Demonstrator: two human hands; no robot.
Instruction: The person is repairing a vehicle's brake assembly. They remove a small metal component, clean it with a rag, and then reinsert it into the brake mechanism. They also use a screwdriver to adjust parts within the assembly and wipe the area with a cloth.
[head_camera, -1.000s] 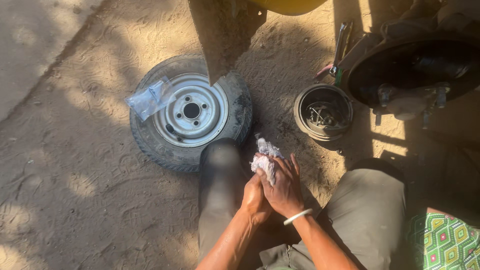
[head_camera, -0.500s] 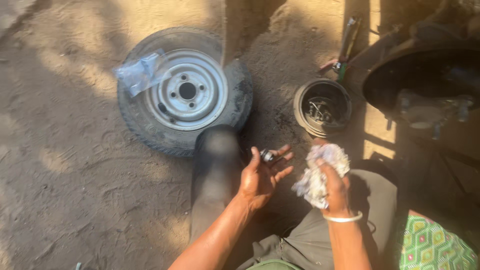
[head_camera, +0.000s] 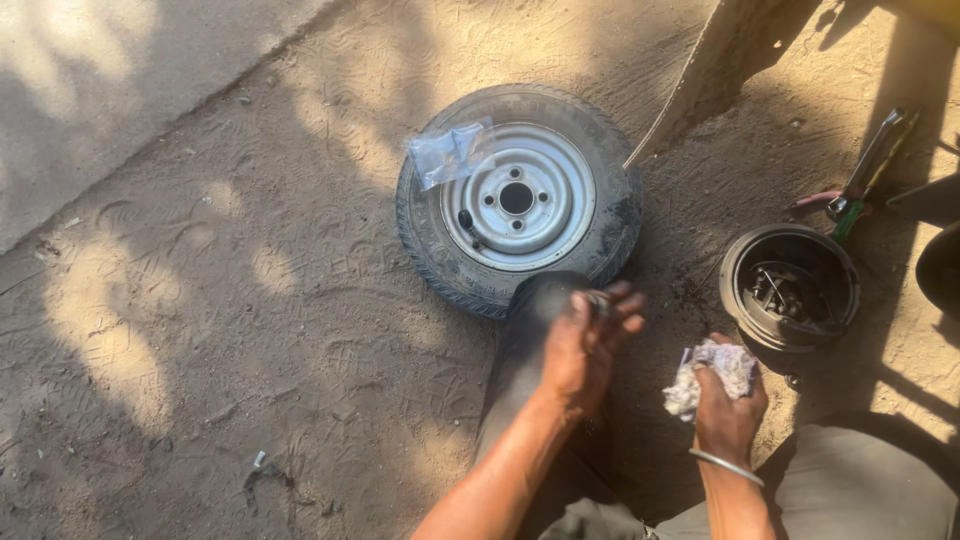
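One wheel (head_camera: 517, 200), drum (head_camera: 790, 290), perhaps pliers (head_camera: 860, 190) ring both hands.

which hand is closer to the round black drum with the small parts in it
Right. The right hand, clutching a white rag, sits just below-left of the drum. The left hand is farther left, beside the wheel.

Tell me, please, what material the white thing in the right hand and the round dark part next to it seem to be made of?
The white wad in the right hand looks like soft cloth or paper: crumpled, frayed, matte. Which of the two is unclear. The round drum on the sand looks like cast metal, dark and greasy, with a rigid rim and dull highlights.
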